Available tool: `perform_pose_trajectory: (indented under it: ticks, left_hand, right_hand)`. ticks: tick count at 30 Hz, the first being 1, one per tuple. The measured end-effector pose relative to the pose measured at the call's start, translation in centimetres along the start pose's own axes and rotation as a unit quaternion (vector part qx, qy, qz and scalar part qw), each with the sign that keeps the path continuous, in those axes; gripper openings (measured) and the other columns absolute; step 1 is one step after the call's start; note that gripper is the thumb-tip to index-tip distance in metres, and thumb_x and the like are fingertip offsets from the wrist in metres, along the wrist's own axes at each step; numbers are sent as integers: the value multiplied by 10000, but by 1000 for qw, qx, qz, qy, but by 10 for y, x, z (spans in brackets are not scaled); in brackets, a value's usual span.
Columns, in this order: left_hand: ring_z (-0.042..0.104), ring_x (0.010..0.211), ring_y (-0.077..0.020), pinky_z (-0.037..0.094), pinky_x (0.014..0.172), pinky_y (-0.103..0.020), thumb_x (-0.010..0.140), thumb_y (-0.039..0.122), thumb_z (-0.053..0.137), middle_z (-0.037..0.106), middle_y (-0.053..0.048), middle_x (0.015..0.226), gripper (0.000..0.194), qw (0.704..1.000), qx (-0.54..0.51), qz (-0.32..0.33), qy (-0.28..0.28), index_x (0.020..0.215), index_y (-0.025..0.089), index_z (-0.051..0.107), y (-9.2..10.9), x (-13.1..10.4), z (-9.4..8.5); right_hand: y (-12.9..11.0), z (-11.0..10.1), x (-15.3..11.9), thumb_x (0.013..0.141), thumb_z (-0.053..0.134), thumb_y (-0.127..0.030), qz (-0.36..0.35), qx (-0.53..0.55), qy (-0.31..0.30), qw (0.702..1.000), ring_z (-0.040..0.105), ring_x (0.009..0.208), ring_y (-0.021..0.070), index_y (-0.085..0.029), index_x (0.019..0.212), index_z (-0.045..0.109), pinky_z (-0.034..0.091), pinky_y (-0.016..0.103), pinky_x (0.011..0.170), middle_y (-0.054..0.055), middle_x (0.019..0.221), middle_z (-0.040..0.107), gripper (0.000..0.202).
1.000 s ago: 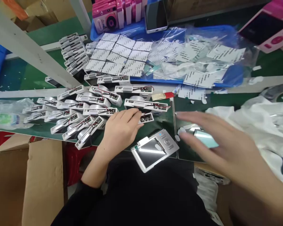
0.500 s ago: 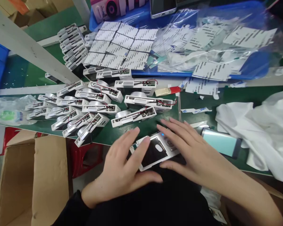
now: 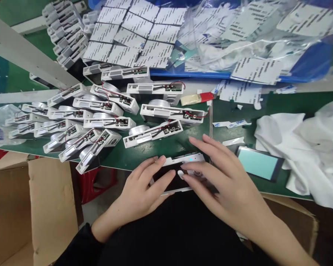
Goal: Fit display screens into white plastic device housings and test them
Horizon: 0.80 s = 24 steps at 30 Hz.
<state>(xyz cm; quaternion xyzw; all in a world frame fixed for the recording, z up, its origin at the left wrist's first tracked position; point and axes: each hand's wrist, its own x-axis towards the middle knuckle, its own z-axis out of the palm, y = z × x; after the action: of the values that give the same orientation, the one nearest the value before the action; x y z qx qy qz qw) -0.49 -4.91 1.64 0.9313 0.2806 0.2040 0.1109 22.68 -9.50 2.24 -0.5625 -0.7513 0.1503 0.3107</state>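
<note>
A white camera-like device (image 3: 196,157) with a dark screen and a small lit blue light lies at the table's front edge. My left hand (image 3: 144,186) holds its left end, fingers over the screen side and thumb along the near edge. On the dark screen is a white oval tab (image 3: 180,173). The thumb and index finger of my right hand (image 3: 224,177) pinch this tab, while its other fingers are spread above the device's right part. A loose screen panel (image 3: 258,162) with a pale face lies right of my right hand.
Several open white devices (image 3: 155,135) with exposed wires stand left and beyond my hands. A red-handled brush (image 3: 197,98), white-backed sheets (image 3: 152,53) and a blue tray (image 3: 316,62) lie farther back. White cloth (image 3: 277,136) is at the right, a cardboard box (image 3: 52,207) lower left.
The view has shifted. My right thumb and index finger have come together on the white tab. The device has tilted, and my left thumb has moved in against its near edge.
</note>
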Motion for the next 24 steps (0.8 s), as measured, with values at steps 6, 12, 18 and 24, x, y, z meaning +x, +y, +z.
perform_pose_trajectory:
  ticks: [6, 12, 18, 24]
  left_hand:
    - [651, 1237, -295, 618, 992, -410, 1003, 322, 644, 685, -170, 1352, 300, 1000, -28, -9, 8, 1263, 176, 677, -1, -4, 5]
    - [662, 1198, -280, 629, 944, -391, 998, 274, 593, 694, -144, 1347, 270, 999, -31, -20, 31, 1235, 202, 702, -2, -4, 9]
    - [648, 1235, -269, 607, 998, -380, 972, 240, 640, 698, -142, 1352, 286, 998, -55, -15, 30, 1246, 195, 709, -5, -4, 9]
    - [641, 1255, -276, 602, 1002, -390, 959, 209, 644, 685, -147, 1374, 319, 997, -72, -11, 15, 1274, 194, 694, -9, -4, 8]
  right_hand:
    - [-12, -3, 9, 1033, 578, -167, -7, -69, -28, 997, 533, 1431, 477, -182, 993, 655, 559, 711, 1023, 241, 1474, 617, 89]
    - [-13, -7, 21, 1046, 502, -169, -13, -77, -73, 994, 558, 1416, 463, -164, 878, 644, 613, 648, 988, 284, 1454, 624, 220]
    - [-11, -1, 20, 1020, 497, -94, -17, -66, -65, 996, 551, 1436, 414, -183, 863, 583, 627, 542, 1010, 293, 1398, 660, 200]
    - [-11, -7, 6, 1005, 507, -65, -25, -57, -68, 996, 485, 1502, 359, -229, 906, 503, 574, 539, 1090, 245, 1478, 621, 192]
